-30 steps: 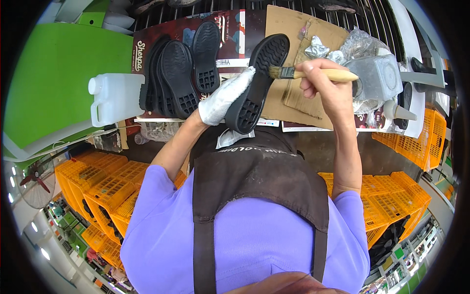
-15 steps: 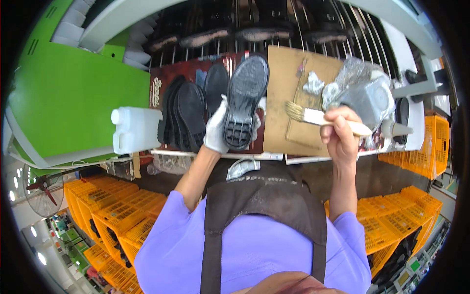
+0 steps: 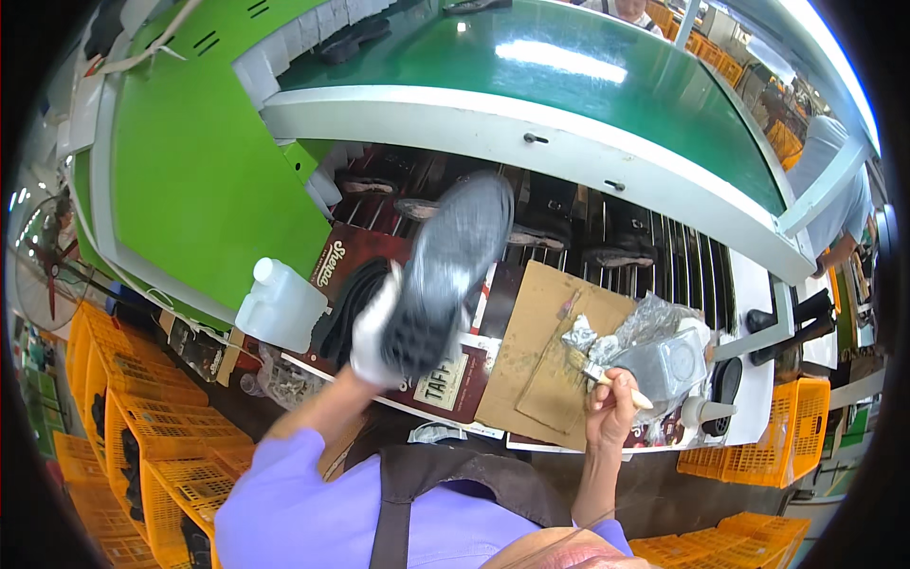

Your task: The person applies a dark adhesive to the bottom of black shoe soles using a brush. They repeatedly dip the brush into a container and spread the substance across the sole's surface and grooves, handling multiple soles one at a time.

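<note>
My left hand [image 3: 376,332], in a white glove, is closed around the heel end of a black shoe sole [image 3: 460,247], held tilted above the work surface and slightly blurred. In my bare right hand [image 3: 614,412] is a paintbrush, gripped by its pale handle [image 3: 642,401]. The brush's bristles [image 3: 576,358] point up and left, over a brown cardboard sheet [image 3: 517,356] and next to a crumpled whitish wad [image 3: 579,335]. Right of the brush stands a translucent plastic container [image 3: 668,365] with clear plastic film about it. More black soles [image 3: 349,308] lie partly hidden behind my left hand.
A white jug [image 3: 280,308] stands at the left beside a green panel [image 3: 199,180]. Black boots [image 3: 616,237] rest on metal rollers beneath a green conveyor [image 3: 455,52]. A white nozzle bottle [image 3: 706,412] lies at the right. Orange crates [image 3: 773,436] flank me; a person [image 3: 829,171] stands at far right.
The view has tilted and turned, bringing the conveyor into sight. My left hand has raised and tilted the sole. The brush has moved from above the cardboard to beside the crumpled wad.
</note>
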Motion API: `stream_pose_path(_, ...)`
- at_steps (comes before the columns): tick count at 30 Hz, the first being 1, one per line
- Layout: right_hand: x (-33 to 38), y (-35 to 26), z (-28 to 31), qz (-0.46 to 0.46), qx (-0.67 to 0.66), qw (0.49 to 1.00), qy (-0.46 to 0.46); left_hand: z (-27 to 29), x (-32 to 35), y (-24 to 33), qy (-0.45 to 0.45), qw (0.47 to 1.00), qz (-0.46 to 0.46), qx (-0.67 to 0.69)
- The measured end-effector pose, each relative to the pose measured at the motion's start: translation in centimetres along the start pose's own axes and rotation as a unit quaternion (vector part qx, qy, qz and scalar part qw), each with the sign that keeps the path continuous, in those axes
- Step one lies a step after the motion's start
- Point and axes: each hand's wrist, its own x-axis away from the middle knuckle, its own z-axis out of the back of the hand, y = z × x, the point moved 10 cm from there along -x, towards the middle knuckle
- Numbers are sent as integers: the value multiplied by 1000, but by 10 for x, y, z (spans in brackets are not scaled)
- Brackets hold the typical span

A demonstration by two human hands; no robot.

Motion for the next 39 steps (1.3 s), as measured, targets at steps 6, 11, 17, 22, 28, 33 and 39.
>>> stream_pose_path(6,2,-4,-43,-30,-19,998,-57,-73,-174,181,-104,979,-160,-80)
stream_pose_path(11,9,10,-38,-43,14,998,-48,-78,-158,232,138,793,-495,-328)
stream_pose_path(17,22,15,-24,-42,100,992,-71,-1,-72,95,38,762,-363,-535)
stream_pose_path(22,25,14,-5,-51,108,992,-37,59,-9,-8,95,515,-180,-833)
stream_pose_path(28,27,10,-6,-31,100,994,-33,101,8,-49,84,314,-72,-943)
stream_pose_path(33,33,-1,13,1,143,990,-7,94,43,-12,183,332,-170,-910)
stream_pose_path(39,28,-63,35,112,384,915,60,118,71,-4,217,344,-239,-882)
